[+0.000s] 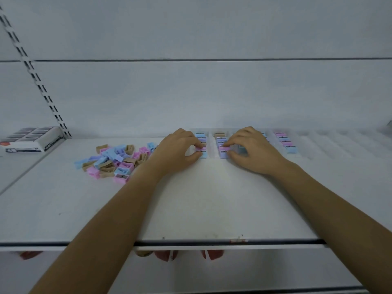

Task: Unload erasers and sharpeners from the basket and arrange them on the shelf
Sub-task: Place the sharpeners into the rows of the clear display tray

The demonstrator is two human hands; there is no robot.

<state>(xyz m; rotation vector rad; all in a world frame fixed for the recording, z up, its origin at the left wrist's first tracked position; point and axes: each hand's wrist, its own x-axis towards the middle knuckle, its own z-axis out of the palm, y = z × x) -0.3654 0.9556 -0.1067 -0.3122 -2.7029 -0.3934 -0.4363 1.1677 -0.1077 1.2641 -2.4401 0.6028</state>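
Note:
On the white shelf [201, 198] lies a loose heap of small pink, blue, purple and tan sharpeners [115, 161] at the left. A clear ridged tray [331, 143] at the back holds rows of sharpeners in its channels. My left hand [177, 150] pinches a pink sharpener [200, 148] at the front of the leftmost row. My right hand [252, 150] pinches a pink sharpener [223, 148] at the front of the second row. Another row [285, 141] lies to the right of my right hand.
A white box of erasers [31, 140] stands at the back left by the slotted upright [36, 81]. The tray's right channels hold nothing. Red items [167, 254] show below the shelf's front edge. The basket is out of sight.

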